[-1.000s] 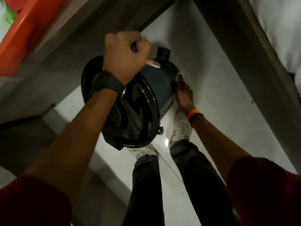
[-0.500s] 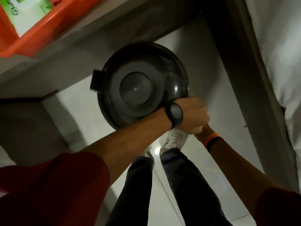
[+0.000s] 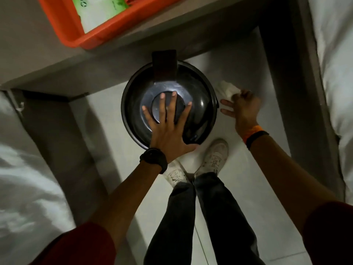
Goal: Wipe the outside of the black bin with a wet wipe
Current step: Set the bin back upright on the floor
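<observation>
The black bin (image 3: 202,104) stands upright on the white floor, seen from straight above, its round lid closed and its pedal or hinge tab pointing toward the table. My left hand (image 3: 168,129) lies flat on the lid, fingers spread. My right hand (image 3: 241,107) is beside the bin's right wall and pinches a crumpled white wet wipe (image 3: 227,89) between thumb and forefinger, its other fingers stretched toward the bin. The bin's side walls are hidden under the lid.
A grey table (image 3: 107,52) overhangs the bin at the back, carrying an orange tray (image 3: 89,41) with a green-and-white wipe packet (image 3: 99,10). White bedding (image 3: 336,54) lies on the right and left. My two white shoes (image 3: 215,159) stand just in front of the bin.
The bin went from tilted on its side to upright on the floor. My left hand moved from a fist onto the lid, spread flat. My right hand came out to the bin's right side.
</observation>
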Demonstrator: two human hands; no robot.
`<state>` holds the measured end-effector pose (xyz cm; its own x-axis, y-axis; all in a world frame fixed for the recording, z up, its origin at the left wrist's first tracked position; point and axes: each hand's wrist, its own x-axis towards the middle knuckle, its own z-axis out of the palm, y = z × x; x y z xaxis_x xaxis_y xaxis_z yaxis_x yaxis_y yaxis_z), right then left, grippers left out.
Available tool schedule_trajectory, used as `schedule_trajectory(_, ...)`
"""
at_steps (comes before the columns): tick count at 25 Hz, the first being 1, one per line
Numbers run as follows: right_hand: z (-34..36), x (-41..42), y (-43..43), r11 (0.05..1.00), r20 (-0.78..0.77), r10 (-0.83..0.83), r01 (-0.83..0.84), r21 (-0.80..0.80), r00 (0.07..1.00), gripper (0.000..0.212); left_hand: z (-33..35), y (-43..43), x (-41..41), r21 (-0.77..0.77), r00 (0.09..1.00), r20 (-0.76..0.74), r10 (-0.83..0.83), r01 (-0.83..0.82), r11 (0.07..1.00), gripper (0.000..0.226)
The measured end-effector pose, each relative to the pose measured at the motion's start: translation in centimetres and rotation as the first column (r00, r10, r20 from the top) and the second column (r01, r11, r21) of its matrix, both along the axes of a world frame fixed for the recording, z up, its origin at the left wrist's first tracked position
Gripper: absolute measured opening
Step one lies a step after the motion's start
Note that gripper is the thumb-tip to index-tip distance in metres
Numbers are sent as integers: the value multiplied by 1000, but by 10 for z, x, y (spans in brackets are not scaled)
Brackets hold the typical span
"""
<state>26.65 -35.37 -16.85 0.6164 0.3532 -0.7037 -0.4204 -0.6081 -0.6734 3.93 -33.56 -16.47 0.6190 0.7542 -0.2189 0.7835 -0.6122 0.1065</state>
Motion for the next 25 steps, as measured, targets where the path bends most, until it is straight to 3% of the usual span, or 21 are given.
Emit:
schedule_trajectory(4,-3,-32,9,975,226,161,-121,-185,961,34,10,0,-6,-59,995,-56,83,-86,995,135)
schedule_trajectory(9,-7,-33,14,900,366,401,-287,-328,840,30,14,-12,41,-126,937,-53,346,-350,928,128)
schedule_trajectory(14,-4,-18,43,813,422,566,-395,-427,708,31,18,-17,78,-221,844,-46,534,-530,819,126)
schedule_trajectory(17,9,-9,42,779,439,620,-446,-441,650,29,30,-11,81,-331,856,-46,515,-499,801,116)
schedule_trajectory(20,23,-1,13,817,395,556,-395,-419,731,29,60,-6,51,-433,786,172,594,-482,762,88)
schedule_trajectory(23,44,-17,-34,908,286,337,-230,-349,897,28,101,3,-9,-378,617,415,668,-551,744,62)
schedule_trajectory(25,63,-37,-59,934,280,199,-96,-343,939,28,125,9,-48,-322,539,503,675,-608,726,55)
